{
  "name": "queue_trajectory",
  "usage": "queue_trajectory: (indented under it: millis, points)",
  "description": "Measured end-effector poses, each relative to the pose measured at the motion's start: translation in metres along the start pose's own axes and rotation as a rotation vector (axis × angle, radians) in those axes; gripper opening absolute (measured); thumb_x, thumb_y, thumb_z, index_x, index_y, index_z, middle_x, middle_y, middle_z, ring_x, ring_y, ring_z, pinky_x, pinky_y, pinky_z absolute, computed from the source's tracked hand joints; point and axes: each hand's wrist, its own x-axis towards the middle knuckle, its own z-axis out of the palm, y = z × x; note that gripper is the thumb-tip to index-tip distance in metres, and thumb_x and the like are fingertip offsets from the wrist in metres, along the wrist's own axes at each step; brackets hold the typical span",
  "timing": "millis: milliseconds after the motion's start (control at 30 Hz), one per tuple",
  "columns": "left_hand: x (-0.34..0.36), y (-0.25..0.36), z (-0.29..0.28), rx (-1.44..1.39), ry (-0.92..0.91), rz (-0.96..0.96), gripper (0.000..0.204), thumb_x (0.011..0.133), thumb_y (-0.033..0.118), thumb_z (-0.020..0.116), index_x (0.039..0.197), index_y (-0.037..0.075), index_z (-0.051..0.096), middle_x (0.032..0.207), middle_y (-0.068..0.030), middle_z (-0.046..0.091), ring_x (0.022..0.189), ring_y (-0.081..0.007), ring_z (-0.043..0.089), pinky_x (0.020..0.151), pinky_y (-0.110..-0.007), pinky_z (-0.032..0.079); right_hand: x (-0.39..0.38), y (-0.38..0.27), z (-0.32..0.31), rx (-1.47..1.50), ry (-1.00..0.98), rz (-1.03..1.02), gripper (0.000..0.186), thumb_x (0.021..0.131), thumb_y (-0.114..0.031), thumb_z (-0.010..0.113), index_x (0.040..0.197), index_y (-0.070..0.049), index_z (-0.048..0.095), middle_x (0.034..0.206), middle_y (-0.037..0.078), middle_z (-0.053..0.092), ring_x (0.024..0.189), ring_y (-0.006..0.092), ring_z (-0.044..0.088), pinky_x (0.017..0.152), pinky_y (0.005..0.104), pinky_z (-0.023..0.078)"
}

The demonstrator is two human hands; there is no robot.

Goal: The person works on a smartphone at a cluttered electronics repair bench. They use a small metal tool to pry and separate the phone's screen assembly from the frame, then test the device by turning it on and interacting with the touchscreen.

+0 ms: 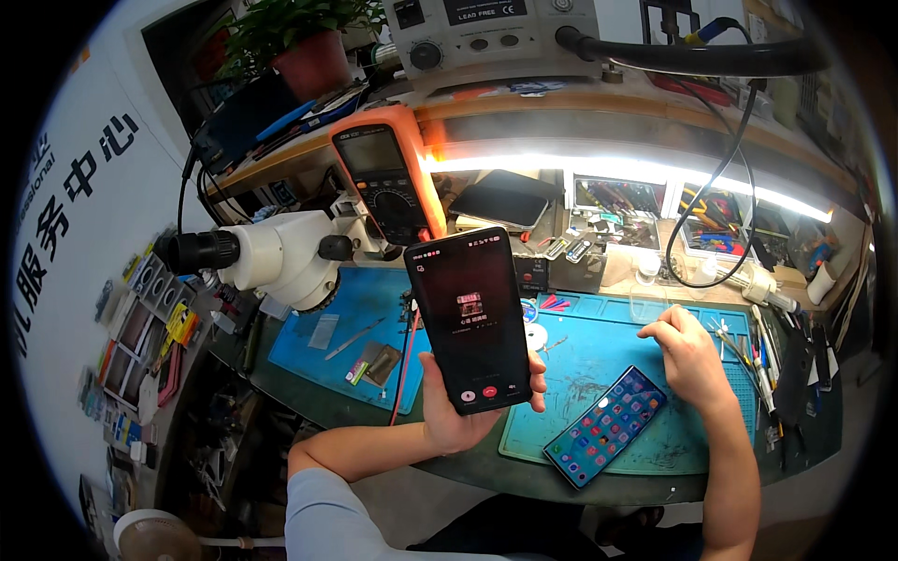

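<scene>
A black smartphone (468, 323) stands nearly upright in my left hand (449, 411), its lit screen facing me. That screen is dark red with a small picture in the middle and a row of round buttons at the bottom, one of them red. My fingers wrap behind the phone, with the thumb at its left edge and fingertips at its right. A second smartphone (606, 425) lies slanted on the blue work mat (533, 411), showing rows of app icons. Just beyond its right end, my right hand (687, 355) hovers over the mat, fingers curled and nothing visible in them.
A white microscope (281, 252) stands at left over another blue mat with tweezers (354, 338). An orange multimeter (388, 178) leans against the shelf. Brushes and hand tools (762, 365) lie at right. A black cable (739, 178) hangs above the bench.
</scene>
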Motion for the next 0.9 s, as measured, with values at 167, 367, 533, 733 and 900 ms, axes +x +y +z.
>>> queue_trajectory:
  millis: [167,367,533,733,900]
  points:
    - [0.001,0.001,-0.005,0.046,0.018,-0.024,0.101,0.088,0.084,0.02,0.142,0.0,0.039,0.124,-0.0225,0.056,0.106,-0.0296,0.062,0.085,-0.045,0.054,0.0,0.0,0.0,-0.005,-0.005,0.006,0.026,0.076,0.009,0.056,0.096,-0.002,0.067,0.089,0.014,0.059,0.088,0.0335,0.06,0.079,0.0406,0.05]
    - [0.0,0.002,0.0,0.029,0.048,-0.009,0.1,0.089,0.083,0.019,0.144,0.002,0.037,0.124,-0.0219,0.056,0.106,-0.029,0.062,0.086,-0.045,0.053,0.001,0.0,0.003,0.014,-0.001,0.006,0.02,0.079,0.007,0.058,0.095,-0.002,0.067,0.088,0.014,0.06,0.087,0.0336,0.061,0.078,0.0406,0.05]
    - [0.001,0.0,0.002,0.012,0.053,0.009,0.1,0.089,0.083,0.02,0.143,0.001,0.039,0.124,-0.0218,0.057,0.105,-0.0297,0.062,0.086,-0.046,0.054,-0.004,0.004,0.004,0.012,-0.006,-0.003,0.013,0.082,0.003,0.063,0.092,-0.002,0.067,0.086,0.013,0.06,0.085,0.0328,0.061,0.077,0.0405,0.05]
    - [0.004,0.001,-0.001,-0.013,0.121,-0.005,0.099,0.089,0.083,0.019,0.138,0.0,0.045,0.12,-0.0222,0.059,0.103,-0.0306,0.063,0.083,-0.047,0.054,-0.001,0.004,0.001,-0.01,-0.02,0.006,0.01,0.082,-0.002,0.067,0.092,-0.003,0.067,0.087,0.011,0.061,0.087,0.0315,0.062,0.078,0.0401,0.05]
    - [0.005,0.001,0.006,-0.015,0.2,-0.003,0.094,0.092,0.079,0.016,0.137,0.003,0.048,0.114,-0.0231,0.061,0.1,-0.0313,0.063,0.079,-0.047,0.055,-0.001,0.002,0.0,-0.037,-0.037,0.02,0.013,0.083,-0.004,0.067,0.096,-0.005,0.066,0.088,0.011,0.062,0.088,0.0316,0.062,0.078,0.0406,0.05]
